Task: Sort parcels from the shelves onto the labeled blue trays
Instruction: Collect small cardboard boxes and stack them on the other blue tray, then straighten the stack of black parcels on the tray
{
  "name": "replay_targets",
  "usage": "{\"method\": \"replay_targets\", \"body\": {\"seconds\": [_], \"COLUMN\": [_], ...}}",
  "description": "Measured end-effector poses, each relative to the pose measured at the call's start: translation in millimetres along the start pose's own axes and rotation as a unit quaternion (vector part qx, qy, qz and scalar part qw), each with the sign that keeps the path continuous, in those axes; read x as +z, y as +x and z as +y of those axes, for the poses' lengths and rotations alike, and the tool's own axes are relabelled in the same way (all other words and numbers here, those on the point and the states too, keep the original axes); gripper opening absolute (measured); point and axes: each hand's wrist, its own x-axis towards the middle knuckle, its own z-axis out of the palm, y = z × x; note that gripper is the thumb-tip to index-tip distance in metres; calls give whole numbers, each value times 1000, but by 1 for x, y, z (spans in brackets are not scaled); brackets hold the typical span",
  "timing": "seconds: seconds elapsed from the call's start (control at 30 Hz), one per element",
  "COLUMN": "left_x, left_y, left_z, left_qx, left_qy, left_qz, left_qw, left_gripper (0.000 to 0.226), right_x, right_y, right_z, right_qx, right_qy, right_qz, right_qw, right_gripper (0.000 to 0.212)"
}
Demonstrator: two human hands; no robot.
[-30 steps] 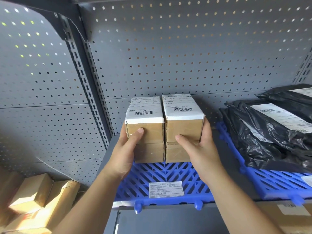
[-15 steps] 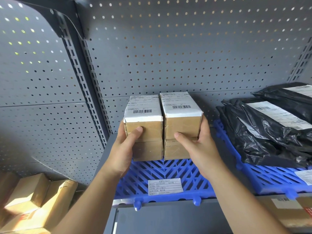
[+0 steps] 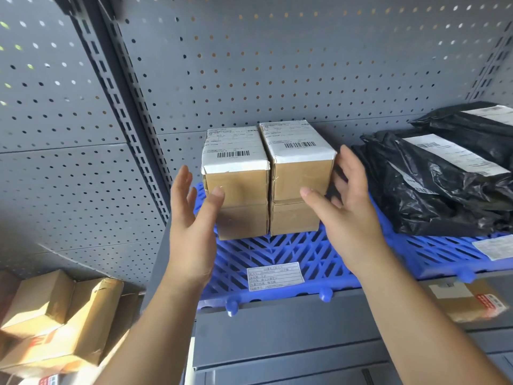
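Cardboard parcels [image 3: 249, 187], four taped boxes stacked two on two, are sitting at the 12 o'clock end of the labeled blue tray [image 3: 291, 251], with black poly bags [image 3: 444, 190] lying at their 3 o'clock. Left hand [image 3: 191, 226] and right hand [image 3: 352, 218] are hovering at the stack's 9 and 3 o'clock, fingers spread, grasping nothing. The boxes are looking stiff, light and tape-slick; their flat side faces are probably offering the surest hold.

**Q:** What do I have on the left blue tray [image 3: 291, 254]?
**A:** I see brown cardboard parcels [image 3: 266, 187] in two upright stacks of two, touching side by side. White barcoded labels [image 3: 236, 154] wrap the upper pair.
**Q:** And the right blue tray [image 3: 433, 251]?
**A:** Black poly-bag parcels [image 3: 433, 190], piled, labels up.
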Motion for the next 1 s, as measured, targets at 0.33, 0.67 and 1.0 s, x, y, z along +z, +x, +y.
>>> {"method": "replay_targets", "body": {"seconds": [0.33, 0.67, 1.0], "left_x": [14, 128, 243], "left_y": [-46, -152, -213], "left_z": [24, 40, 30], "left_qx": [81, 236, 204], "left_qy": [117, 219, 220], "left_qz": [92, 73, -36], "left_qw": [986, 944, 953], "left_gripper": [64, 48, 52], "right_x": [-41, -175, -299], "right_y": [-35, -89, -128], "right_z": [-35, -66, -78], "right_qx": [-36, -81, -66], "right_qy": [-82, -196, -222], "right_qz": [4, 10, 74], "right_qw": [996, 977, 970], "right_gripper": [82, 70, 66]}}
